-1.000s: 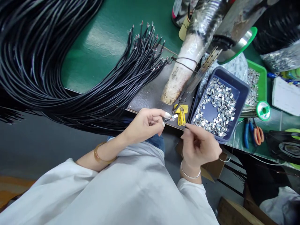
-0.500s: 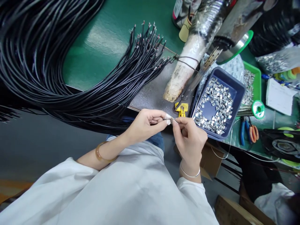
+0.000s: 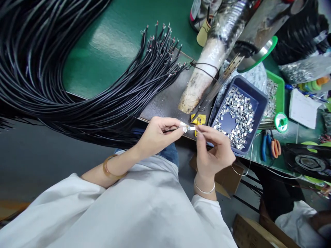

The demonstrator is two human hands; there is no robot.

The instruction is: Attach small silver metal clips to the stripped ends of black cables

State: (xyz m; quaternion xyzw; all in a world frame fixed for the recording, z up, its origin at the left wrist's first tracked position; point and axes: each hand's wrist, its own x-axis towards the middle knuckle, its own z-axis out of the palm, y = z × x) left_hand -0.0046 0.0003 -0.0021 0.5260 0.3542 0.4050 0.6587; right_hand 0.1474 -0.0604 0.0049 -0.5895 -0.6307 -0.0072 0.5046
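Note:
My left hand (image 3: 163, 132) pinches the end of a thin black cable (image 3: 169, 130) between thumb and forefinger; white wrapping covers the fingertips. A small silver metal connector (image 3: 191, 128) sticks out to the right from that pinch. My right hand (image 3: 213, 146) is just right of the connector, apart from it, with thumb and forefinger slightly parted and nothing visible between them. Close by on the right stands a dark blue tray (image 3: 260, 100) of small silver metal pieces (image 3: 239, 112). A yellow object (image 3: 198, 119) lies at the table edge behind my hands.
A large bundle of black cables (image 3: 108, 100) with stripped ends covers the left side of the green table (image 3: 124, 38). A wrapped white pipe (image 3: 196, 82) slants down near my hands. Beyond the tray are a green tray (image 3: 280, 89), solder spool (image 3: 280, 122), pliers (image 3: 275, 148) and paper (image 3: 303, 108).
My right hand has drawn back to the right, off the connector, which now shows in full. My left hand still grips the cable. The view has shifted slightly.

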